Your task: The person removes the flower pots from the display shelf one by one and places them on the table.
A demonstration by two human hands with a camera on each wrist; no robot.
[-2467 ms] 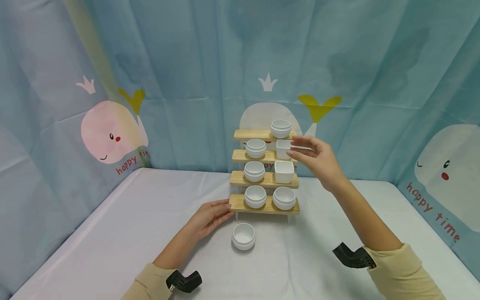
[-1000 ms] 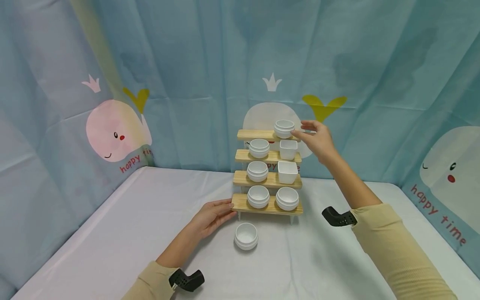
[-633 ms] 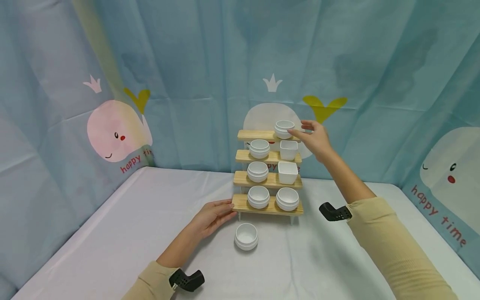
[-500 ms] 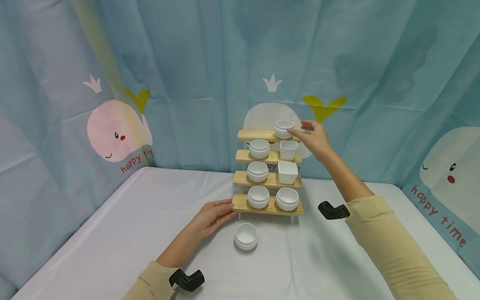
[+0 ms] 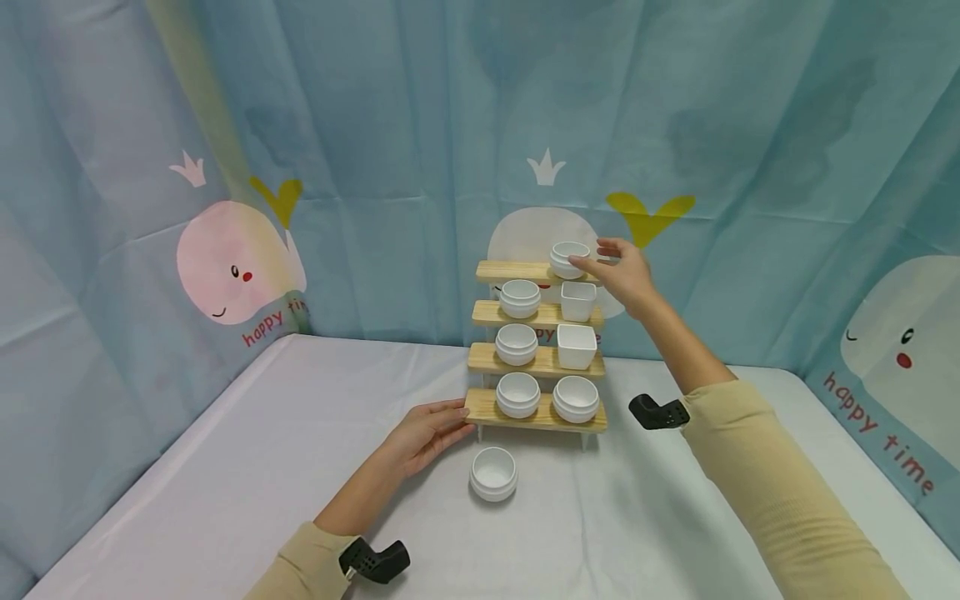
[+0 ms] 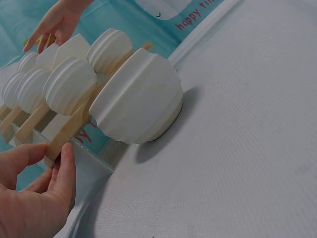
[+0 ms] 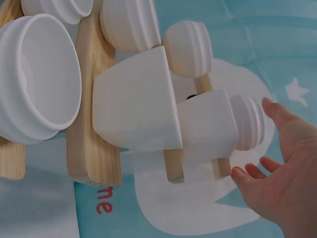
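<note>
A four-tier wooden display stand [image 5: 480, 406] holds white bowls, mostly round, with two square ones at the right of the middle tiers. My left hand [image 5: 420, 437] pinches the left end of the lowest wooden shelf [image 6: 74, 126] between thumb and fingers, as the left wrist view shows. At the top right, my right hand [image 5: 626, 279] is spread beside the round bowl [image 5: 562, 265] on the highest shelf. Its thumb overlaps that bowl in the head view; whether it touches I cannot tell. In the right wrist view the fingers [image 7: 252, 173] stand apart from the bowl.
One more round white bowl [image 5: 493, 479] stands upright on the white tablecloth [image 5: 262, 450], in front of the stand. Behind the stand hangs a blue curtain [image 5: 390, 125] with printed whales. A black wrist camera [image 5: 660, 412] sits on each sleeve.
My right hand has risen from beside the square bowl on the second-highest shelf to the top bowl, then edged slightly left. My left hand keeps its hold on the lowest shelf.
</note>
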